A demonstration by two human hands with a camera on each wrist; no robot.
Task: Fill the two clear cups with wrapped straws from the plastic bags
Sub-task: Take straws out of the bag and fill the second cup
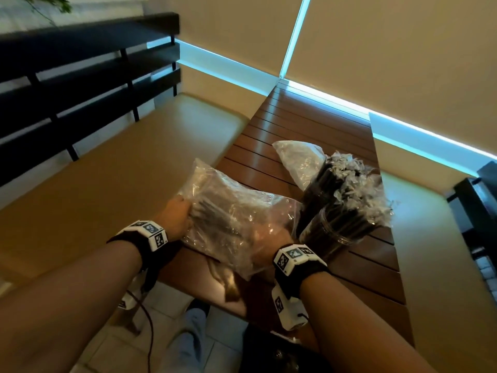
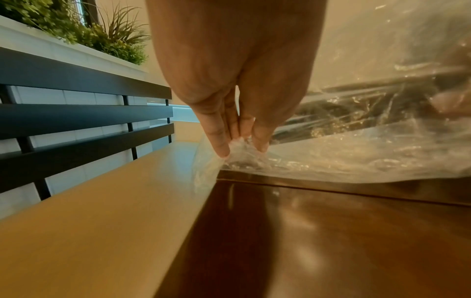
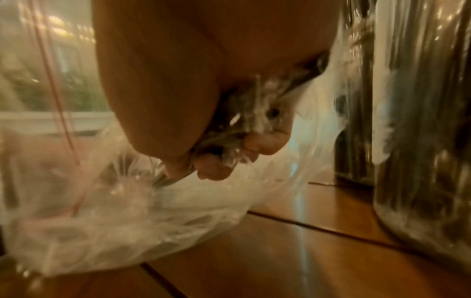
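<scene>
A clear plastic bag [image 1: 236, 211] of dark wrapped straws lies at the near left edge of the wooden table [image 1: 309, 125]. My left hand [image 1: 183, 208] pinches the bag's bunched left end [image 2: 242, 149] between fingertips. My right hand [image 1: 269, 235] is inside the bag, seen through the plastic, with its fingers [image 3: 265, 141] curled round a bundle of straws [image 3: 224, 129]. Just right of it stand two clear cups, the near one [image 1: 336, 230] and the far one [image 1: 320, 189], both packed with upright straws whose white wrapper ends stick out. The near cup's wall [image 3: 420, 141] is close beside my right hand.
A second, flatter plastic bag [image 1: 295, 160] lies behind the cups. Beige bench seats [image 1: 134, 162] flank the table, with a black slatted backrest [image 1: 80, 76] on the left and plants [image 2: 76, 36] above it. My leg [image 1: 193, 340] is below the table's near edge.
</scene>
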